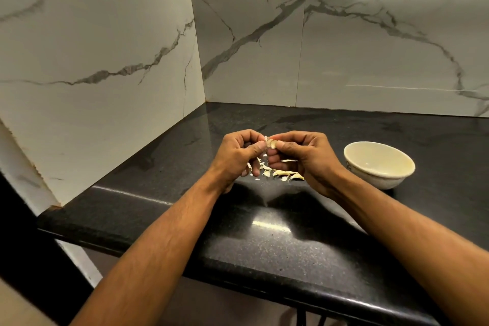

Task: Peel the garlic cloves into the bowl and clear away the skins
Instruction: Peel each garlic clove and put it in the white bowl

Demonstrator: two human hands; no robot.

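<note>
Both hands, left hand (239,152) and right hand (304,156), pinch one garlic clove (271,144); tugging hard could scatter skins (280,173) off the counter (264,246).

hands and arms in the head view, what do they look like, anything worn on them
Both forearms are bare from the bottom edge of the view up to the wrists, with no sleeves in sight. The left hand and the right hand wear no gloves, and no watch, bracelet or ring shows on the visible sides. The fingernails that show are short and plain.
</note>
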